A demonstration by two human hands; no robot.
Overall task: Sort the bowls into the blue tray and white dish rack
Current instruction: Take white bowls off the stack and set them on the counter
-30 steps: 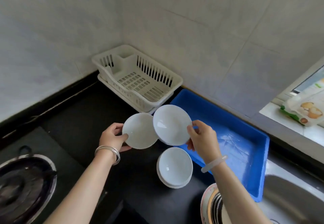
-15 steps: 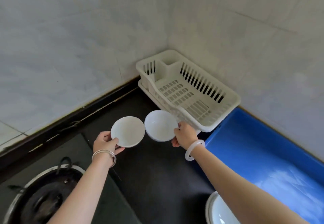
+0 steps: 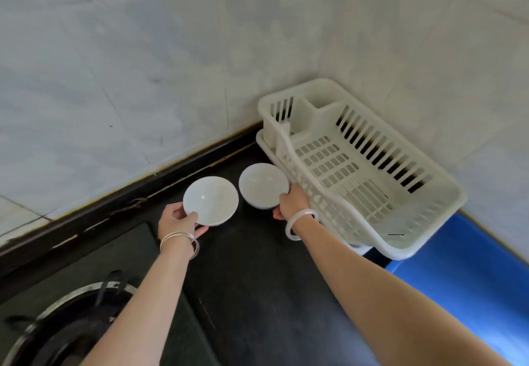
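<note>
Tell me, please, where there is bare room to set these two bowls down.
In the white dish rack the slotted floor is bare. So is the black counter between stove and blue tray, and the tray's visible part. It is tight by the rack's near wall, where the right hand holds the right bowl and the left hand the left bowl beside it.

Cut off by right and bottom edges: blue tray [image 3: 458, 279], with its near corner hidden behind dish rack [image 3: 406, 252] and right forearm [image 3: 372, 288]. Cropped at bottom-left: stove burner [image 3: 71, 322]. On left hand [image 3: 179, 221] only the thumb shows, on left bowl [image 3: 211, 201] rim; its fingers are hidden underneath. On right hand [image 3: 293, 202] the fingers are hidden behind right bowl [image 3: 263, 185]. Can't tell if either bowl touches counter [image 3: 257, 279].
</note>
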